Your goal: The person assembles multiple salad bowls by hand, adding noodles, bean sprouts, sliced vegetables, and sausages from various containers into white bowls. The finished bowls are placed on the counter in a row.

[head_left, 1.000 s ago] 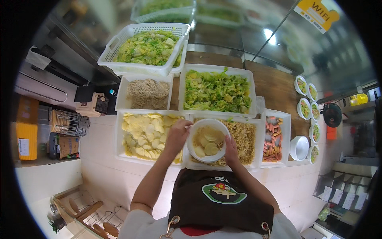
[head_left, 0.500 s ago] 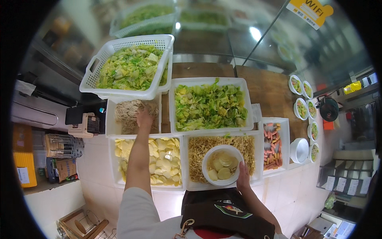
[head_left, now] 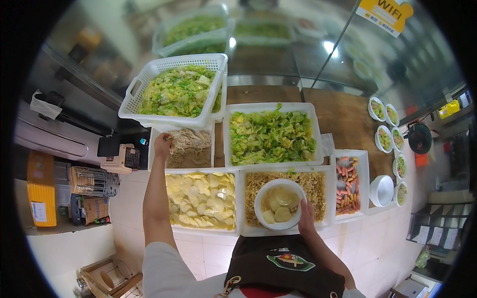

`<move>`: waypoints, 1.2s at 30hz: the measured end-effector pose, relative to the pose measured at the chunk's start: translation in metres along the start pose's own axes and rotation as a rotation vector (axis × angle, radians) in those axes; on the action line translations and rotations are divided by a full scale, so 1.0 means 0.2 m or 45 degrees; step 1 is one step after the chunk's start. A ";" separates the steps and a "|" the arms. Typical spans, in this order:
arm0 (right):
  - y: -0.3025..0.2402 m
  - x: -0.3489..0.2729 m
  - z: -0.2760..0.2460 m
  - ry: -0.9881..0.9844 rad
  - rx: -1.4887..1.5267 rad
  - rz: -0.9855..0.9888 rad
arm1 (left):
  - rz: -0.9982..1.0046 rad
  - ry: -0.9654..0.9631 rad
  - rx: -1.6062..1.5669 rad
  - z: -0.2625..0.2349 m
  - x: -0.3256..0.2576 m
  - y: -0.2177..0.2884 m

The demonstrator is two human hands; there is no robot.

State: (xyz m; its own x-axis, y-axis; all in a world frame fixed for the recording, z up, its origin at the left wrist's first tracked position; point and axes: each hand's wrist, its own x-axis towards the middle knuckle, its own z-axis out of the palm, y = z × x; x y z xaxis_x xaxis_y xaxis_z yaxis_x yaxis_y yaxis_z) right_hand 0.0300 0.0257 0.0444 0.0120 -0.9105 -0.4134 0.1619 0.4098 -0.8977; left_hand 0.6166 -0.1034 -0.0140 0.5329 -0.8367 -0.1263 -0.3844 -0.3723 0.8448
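Observation:
My left hand (head_left: 163,145) reaches into the left side of a white tray (head_left: 212,149) of pale shredded strands (head_left: 191,146). Its fingers are closed around some of the strands at the edge of the heap. With my right hand (head_left: 306,217) I grip the right rim of a round white bowl (head_left: 258,214). Inside it lie pale yellow potato slices (head_left: 280,206), over something I cannot make out. The bowl is above a tray of brown noodle-like strips (head_left: 256,187). Below my left forearm is a tray of potato slices (head_left: 201,198).
Chopped cabbage fills a large tray (head_left: 271,134) and a tilted basket (head_left: 174,94) stacked at the back left. On the right are a tray of sausage pieces (head_left: 348,184), white bowls (head_left: 381,190), and several filled bowls (head_left: 383,139). Glass (head_left: 318,64) stands behind the counter.
My left hand has shifted from the middle of the pale strands to the tray's left side. My right hand still holds the bowl. The whole view has shifted slightly.

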 end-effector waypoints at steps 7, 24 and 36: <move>0.02 -0.07 -0.02 0.091 -0.259 0.107 | 0.000 0.125 0.885 0.25 0.01 -0.14; 0.02 0.08 0.15 -0.254 0.158 0.015 | -0.022 -0.404 -0.378 -0.32 -0.45 0.61; -0.04 0.04 0.39 -0.411 0.372 0.041 | 0.082 -0.372 -0.142 -0.39 -0.56 0.90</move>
State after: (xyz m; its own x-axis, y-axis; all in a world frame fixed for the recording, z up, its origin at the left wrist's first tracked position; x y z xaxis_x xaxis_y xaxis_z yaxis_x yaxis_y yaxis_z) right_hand 0.1054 0.0106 0.0598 0.3222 -0.8872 -0.3303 0.4284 0.4477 -0.7849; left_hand 0.5462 -0.0457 0.1929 0.2648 -0.9432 -0.2008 -0.3166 -0.2817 0.9057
